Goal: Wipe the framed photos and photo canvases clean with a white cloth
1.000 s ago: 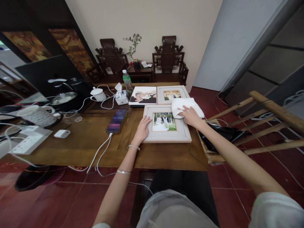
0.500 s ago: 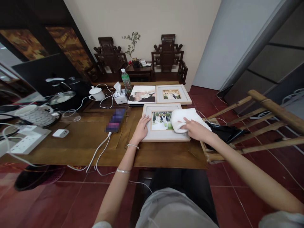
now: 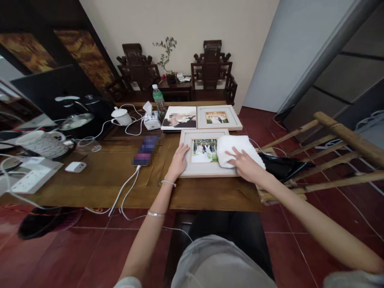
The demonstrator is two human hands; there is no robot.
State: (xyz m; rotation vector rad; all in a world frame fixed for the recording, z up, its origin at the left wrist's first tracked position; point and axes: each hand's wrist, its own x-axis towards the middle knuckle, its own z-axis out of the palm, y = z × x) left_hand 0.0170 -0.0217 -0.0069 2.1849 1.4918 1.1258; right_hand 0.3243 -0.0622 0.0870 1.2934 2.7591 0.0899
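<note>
A pale wooden photo frame (image 3: 200, 171) lies flat on the wooden table (image 3: 99, 180) in front of me. My left hand (image 3: 179, 160) rests on its left edge with fingers flat, steadying it. My right hand (image 3: 244, 164) presses with spread fingers on a folded white cloth (image 3: 237, 148) that covers the frame's right side. Beyond it lie a second framed photo (image 3: 218, 117) and an unframed photo print (image 3: 180, 118).
A phone (image 3: 146, 150) on a white cable lies left of the frame. Farther left are a tissue box (image 3: 151, 118), green bottle (image 3: 159, 100), white teapot (image 3: 121, 116), mug (image 3: 43, 145), power strip (image 3: 28, 176) and charger (image 3: 75, 167). A wooden chair (image 3: 330, 160) with a black bag (image 3: 283, 166) stands right.
My right hand has slid the white cloth from the frame's far right corner toward me along its right side. My left hand has stayed on the left edge.
</note>
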